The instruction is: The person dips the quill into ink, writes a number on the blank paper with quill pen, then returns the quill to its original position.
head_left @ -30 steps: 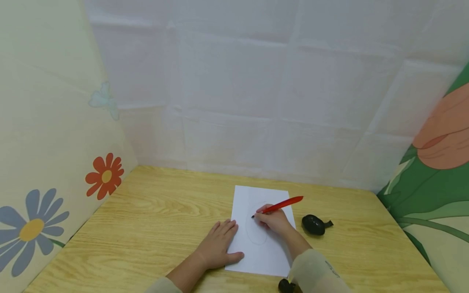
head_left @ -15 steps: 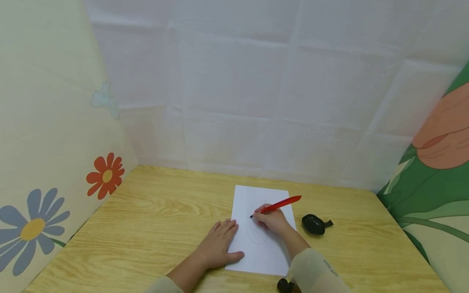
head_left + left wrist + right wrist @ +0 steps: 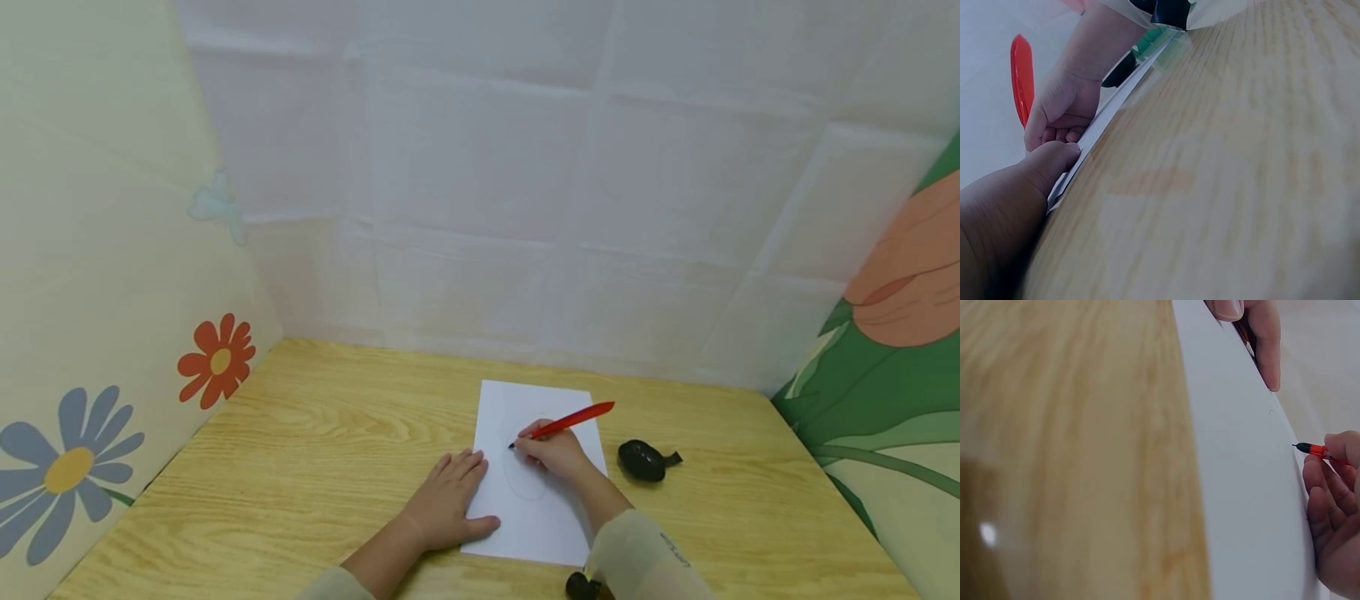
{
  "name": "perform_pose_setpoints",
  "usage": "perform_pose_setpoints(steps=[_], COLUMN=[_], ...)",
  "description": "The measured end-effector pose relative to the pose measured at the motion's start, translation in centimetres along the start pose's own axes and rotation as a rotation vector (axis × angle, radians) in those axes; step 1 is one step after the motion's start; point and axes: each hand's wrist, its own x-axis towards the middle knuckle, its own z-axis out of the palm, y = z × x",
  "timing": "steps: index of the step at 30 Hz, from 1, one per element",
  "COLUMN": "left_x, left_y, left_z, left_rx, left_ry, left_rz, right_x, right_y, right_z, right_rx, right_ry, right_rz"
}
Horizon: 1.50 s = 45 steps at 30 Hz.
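A white sheet of paper (image 3: pixel 536 533) lies on the wood-grain table, carrying a faint oval outline (image 3: pixel 528 500). My right hand (image 3: pixel 558 452) pinches a red pen (image 3: pixel 576 418) between thumb and fingers. The pen's dark tip is at the left side of the oval, and the right wrist view puts it (image 3: pixel 1302 447) at the paper's surface. Flat on the sheet's left edge rests my left hand (image 3: pixel 448 507), fingers straight and thumb spread onto the paper. My right hand covers part of the oval.
A glossy black rounded object (image 3: pixel 642 461) with a short strap or tab sits right of the paper. A smaller black item (image 3: pixel 581 586) is by the right sleeve. The table (image 3: pixel 337 433) meets a white cloth backdrop (image 3: pixel 480 208) behind and flower-printed panels at both sides.
The right hand and pen have shifted slightly left, with the tip moving a little down the oval's left side. The left hand and paper stay put.
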Motion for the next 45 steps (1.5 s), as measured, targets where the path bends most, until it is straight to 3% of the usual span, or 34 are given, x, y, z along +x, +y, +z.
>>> perform_pose_setpoints(steps=[12,19,45], left_x=[0.1,0.1,0.1], left_y=[0.1,0.2,-0.2], left_z=[0.2,0.2,0.2], left_rx=[0.007,0.006,-0.005], left_ry=[0.006,0.002,0.012], left_rz=[0.006,0.011,0.006], right_x=[-0.1,-0.2,-1.1], right_y=[0.2,0.5,2.2], right_z=[-0.1,-0.3,-2.4], right_rx=[0.013,0.073,0.142], right_ry=[0.004,0.014,0.126], right_rz=[0.0,-0.02,0.018])
